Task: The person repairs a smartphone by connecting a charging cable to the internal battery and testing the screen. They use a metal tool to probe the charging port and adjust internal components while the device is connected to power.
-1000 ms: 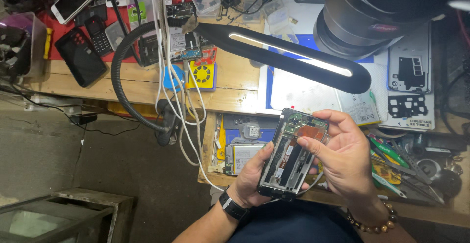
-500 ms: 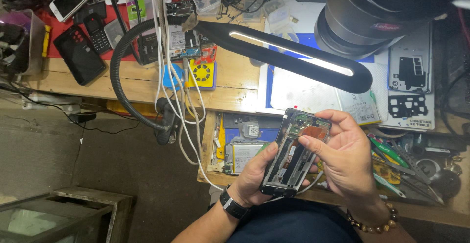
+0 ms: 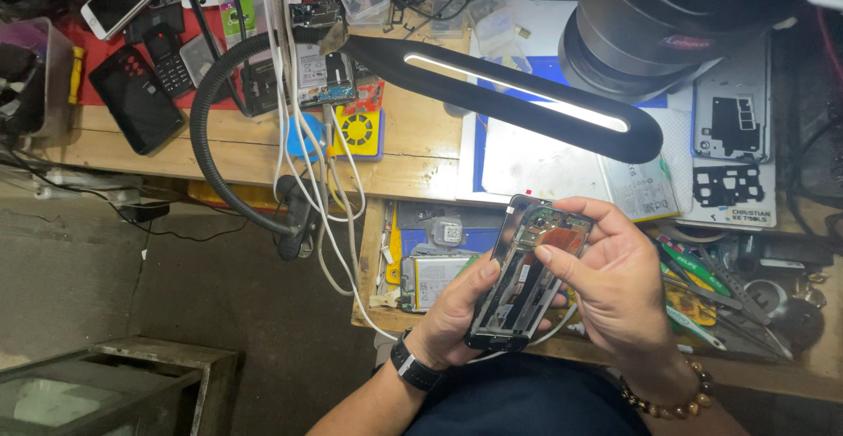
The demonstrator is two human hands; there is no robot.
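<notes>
I hold an opened smartphone (image 3: 525,278) with its back cover off, tilted over my lap in front of an open drawer. Its bare frame, dark inner parts and a copper-coloured patch near the camera end show. My left hand (image 3: 457,317), with a black wristband, grips the phone's lower end from the left. My right hand (image 3: 615,282), with a beaded bracelet, wraps the phone's right side, fingertips resting on the upper inner parts.
A lit black gooseneck desk lamp (image 3: 518,93) reaches over the wooden bench (image 3: 413,151). Several phones (image 3: 132,93), white cables (image 3: 303,164), small parts boxes, a microscope head (image 3: 667,23) and a white mat (image 3: 536,159) lie around. The open drawer (image 3: 430,260) holds a battery and tools.
The phone has tilted slightly and shifted a little to the left in my hands. My right fingers have moved over its upper inner parts.
</notes>
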